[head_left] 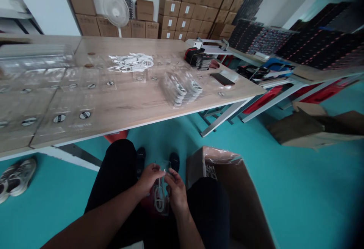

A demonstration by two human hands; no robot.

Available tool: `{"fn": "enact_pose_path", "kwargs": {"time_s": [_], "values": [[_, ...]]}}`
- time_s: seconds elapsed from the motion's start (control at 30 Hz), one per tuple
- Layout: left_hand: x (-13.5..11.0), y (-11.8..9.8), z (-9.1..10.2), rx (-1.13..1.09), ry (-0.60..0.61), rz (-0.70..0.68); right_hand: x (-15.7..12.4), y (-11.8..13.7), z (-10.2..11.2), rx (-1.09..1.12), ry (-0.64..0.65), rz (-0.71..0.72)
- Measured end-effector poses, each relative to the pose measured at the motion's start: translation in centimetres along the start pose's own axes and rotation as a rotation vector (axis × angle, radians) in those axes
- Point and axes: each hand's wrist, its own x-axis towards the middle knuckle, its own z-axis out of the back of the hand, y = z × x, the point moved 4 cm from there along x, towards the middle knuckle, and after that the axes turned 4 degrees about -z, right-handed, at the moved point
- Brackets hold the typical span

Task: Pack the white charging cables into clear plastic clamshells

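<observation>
Over my lap, my left hand (pixel 149 179) and my right hand (pixel 176 188) hold a clear plastic package (pixel 165 209) between them. A coiled white cable (pixel 159 199) shows inside its lower part. The fingers of both hands are closed near the upper end, where a small white piece of the cable sticks up by my left thumb. On the table above lie two stacks of packed white cables (pixel 178 90), a heap of loose white cables (pixel 132 62), and several flat clear packages (pixel 59 118) with round black-and-white labels.
To my right stands an open carton (pixel 241 188) with white cables inside. The wooden table (pixel 125 107) crosses in front of my knees. Black items (pixel 197 57) and a dark flat item (pixel 222 79) lie toward its right end. Shoes (pixel 21 177) sit on the floor at left.
</observation>
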Motion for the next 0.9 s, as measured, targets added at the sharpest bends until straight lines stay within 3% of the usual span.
{"fn": "enact_pose_path", "kwargs": {"time_s": [0.2,0.47,0.73,0.9], "values": [[-0.2,0.1,-0.3,-0.041,-0.032,-0.028,0.5,-0.2,0.4,-0.010,0.016,0.016],[0.4,0.7,0.0,-0.101,-0.045,0.094,0.4,-0.2,0.5,-0.082,-0.023,0.047],[-0.9,-0.7,-0.9,-0.255,0.243,0.131,0.2,0.7,0.1,0.034,0.011,0.100],[-1.1,-1.2,-1.1,-0.282,0.272,0.140,0.0,1.0,0.5,0.044,-0.018,0.105]]}}
